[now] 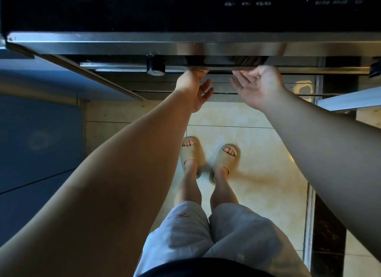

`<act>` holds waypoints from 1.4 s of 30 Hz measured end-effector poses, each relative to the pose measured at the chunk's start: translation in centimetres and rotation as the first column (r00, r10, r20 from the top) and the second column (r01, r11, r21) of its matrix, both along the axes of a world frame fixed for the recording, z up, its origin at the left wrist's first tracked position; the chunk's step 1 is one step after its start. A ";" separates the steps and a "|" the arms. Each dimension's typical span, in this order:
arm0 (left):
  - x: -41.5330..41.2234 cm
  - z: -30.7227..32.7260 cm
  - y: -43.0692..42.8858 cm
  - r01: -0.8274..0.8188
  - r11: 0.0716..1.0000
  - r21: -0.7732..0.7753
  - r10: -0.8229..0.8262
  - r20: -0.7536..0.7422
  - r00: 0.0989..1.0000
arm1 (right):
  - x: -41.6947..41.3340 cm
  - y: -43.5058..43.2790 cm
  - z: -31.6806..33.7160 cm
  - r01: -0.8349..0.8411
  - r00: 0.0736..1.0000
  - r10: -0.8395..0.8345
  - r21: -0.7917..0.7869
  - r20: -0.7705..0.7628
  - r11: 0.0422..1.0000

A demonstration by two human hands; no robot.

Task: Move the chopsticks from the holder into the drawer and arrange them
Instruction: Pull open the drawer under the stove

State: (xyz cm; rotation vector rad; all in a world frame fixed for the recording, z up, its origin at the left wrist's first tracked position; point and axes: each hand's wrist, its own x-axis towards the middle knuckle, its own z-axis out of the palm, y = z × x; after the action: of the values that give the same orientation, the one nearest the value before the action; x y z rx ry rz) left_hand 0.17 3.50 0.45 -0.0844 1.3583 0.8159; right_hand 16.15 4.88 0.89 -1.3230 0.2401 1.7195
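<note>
A black appliance drawer front with a steel handle strip fills the top of the view. My left hand reaches up to the strip's lower rail, its upper fingertips hidden beneath it, thumb and one finger spread below. My right hand is palm up just to the right, fingers curled up under the same rail. No chopsticks and no holder are in sight; the drawer's inside is hidden.
A round black knob sits on the rail left of my hands. Blue cabinet fronts stand at the left. Below are pale floor tiles and my feet in beige slippers. A dark cabinet edge runs down the right.
</note>
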 end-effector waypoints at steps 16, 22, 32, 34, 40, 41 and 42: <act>0.2 1.4 -7.7 0.034 0.986 -0.165 -0.043 -0.052 0.998 | 0.6 -8.3 1.1 -0.114 0.993 0.115 -0.121 0.002 0.986; 0.3 1.7 -12.1 0.043 0.968 -0.248 -0.054 -0.040 0.998 | 1.1 -12.9 1.4 -0.168 0.986 0.169 -0.200 -0.013 0.965; 0.5 2.3 -17.8 0.041 0.947 -0.318 -0.053 -0.030 0.998 | 1.4 -18.3 2.3 -0.172 0.980 0.196 -0.338 0.040 0.925; 0.5 2.5 -18.6 0.033 0.940 -0.338 -0.045 -0.030 0.999 | 1.3 -19.0 2.7 -0.175 0.979 0.202 -0.366 0.038 0.914; 0.2 2.9 -21.0 0.021 0.918 -0.395 -0.026 -0.007 1.000 | 0.9 -20.8 3.7 -0.132 0.985 0.166 -0.439 0.041 0.889; 0.2 2.9 -21.3 0.023 0.916 -0.400 -0.026 -0.002 1.000 | 0.8 -21.0 3.8 -0.124 0.986 0.159 -0.449 0.041 0.885; 0.1 2.8 -21.4 0.031 0.915 -0.403 -0.031 0.006 1.000 | 0.8 -21.1 3.9 -0.122 0.987 0.155 -0.455 0.036 0.882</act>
State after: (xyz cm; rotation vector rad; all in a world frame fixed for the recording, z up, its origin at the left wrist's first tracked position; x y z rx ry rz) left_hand 0.29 -17.94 3.26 -0.3856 1.5086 0.4972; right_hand 16.92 -16.17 4.77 -1.7739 0.5432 1.7963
